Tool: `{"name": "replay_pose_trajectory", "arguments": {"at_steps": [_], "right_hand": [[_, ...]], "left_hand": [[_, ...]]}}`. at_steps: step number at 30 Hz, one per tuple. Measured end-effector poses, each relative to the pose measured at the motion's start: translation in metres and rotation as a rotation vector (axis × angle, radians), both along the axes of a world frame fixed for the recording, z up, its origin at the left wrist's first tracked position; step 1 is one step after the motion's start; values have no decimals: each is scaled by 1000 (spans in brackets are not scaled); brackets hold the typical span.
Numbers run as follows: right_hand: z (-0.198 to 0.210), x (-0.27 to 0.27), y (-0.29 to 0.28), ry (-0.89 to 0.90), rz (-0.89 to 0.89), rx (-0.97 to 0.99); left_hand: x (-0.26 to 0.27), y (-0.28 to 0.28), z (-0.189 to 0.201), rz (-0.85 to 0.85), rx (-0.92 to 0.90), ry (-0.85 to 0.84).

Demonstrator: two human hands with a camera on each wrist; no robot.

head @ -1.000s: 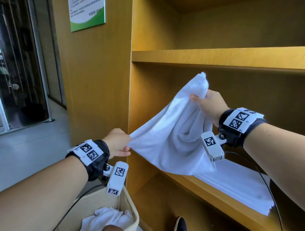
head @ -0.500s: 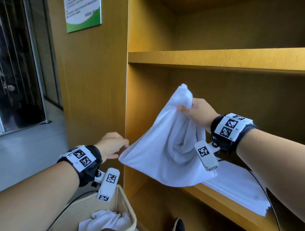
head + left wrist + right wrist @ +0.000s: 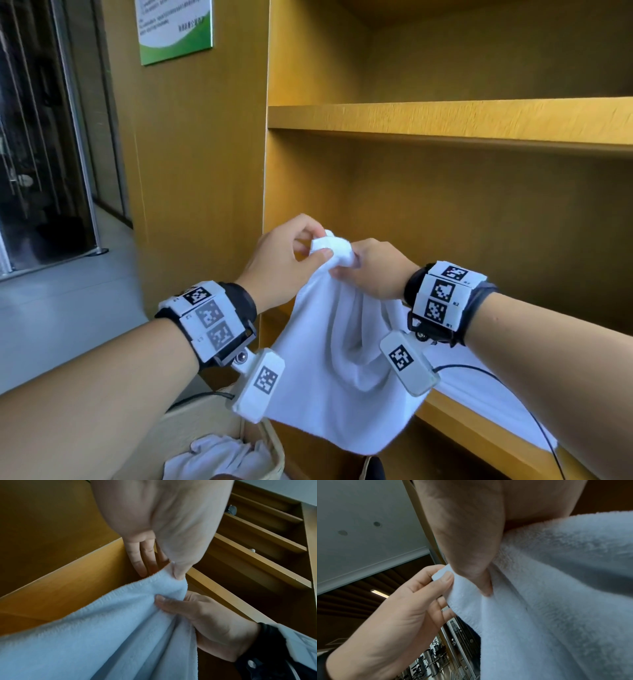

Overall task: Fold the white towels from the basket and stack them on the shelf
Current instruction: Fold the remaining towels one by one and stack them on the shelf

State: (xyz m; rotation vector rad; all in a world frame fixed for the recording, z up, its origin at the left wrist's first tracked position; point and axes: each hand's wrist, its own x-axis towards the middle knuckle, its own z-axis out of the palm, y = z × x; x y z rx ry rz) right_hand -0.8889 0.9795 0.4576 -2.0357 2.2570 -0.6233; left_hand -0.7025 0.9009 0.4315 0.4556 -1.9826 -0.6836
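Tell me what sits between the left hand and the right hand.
Only the bunched top edge of the white towel, seen in the head view. The left hand pinches it on one side, the right hand grips it on the other, and the rest hangs below them.

The basket (image 3: 270, 455) is cut off by the head view's lower edge, its crumpled towels (image 3: 219, 457) only partly seen. The hanging towel (image 3: 342, 370) hides the near left part of the folded towel (image 3: 479, 387) on the shelf (image 3: 486, 431). The green sign (image 3: 174, 31) has print too small to read.
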Motion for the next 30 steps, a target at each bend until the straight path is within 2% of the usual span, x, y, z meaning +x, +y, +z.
{"name": "replay_pose_trajectory", "arguments": {"at_steps": [8,16,23,30], "right_hand": [[-5,3,-2,-50,48,24],[4,-15,8,-173,32,-23],[12,-57,20,-405,39,-237],[15,-99,33,-480,-30,-443]], "left_hand": [[-4,-3,-6,-69,102,6],[3,-19,-3,50,196,85],[29,-47,-5,224,257,104],[45,-67,-9,339,272,114]]}}
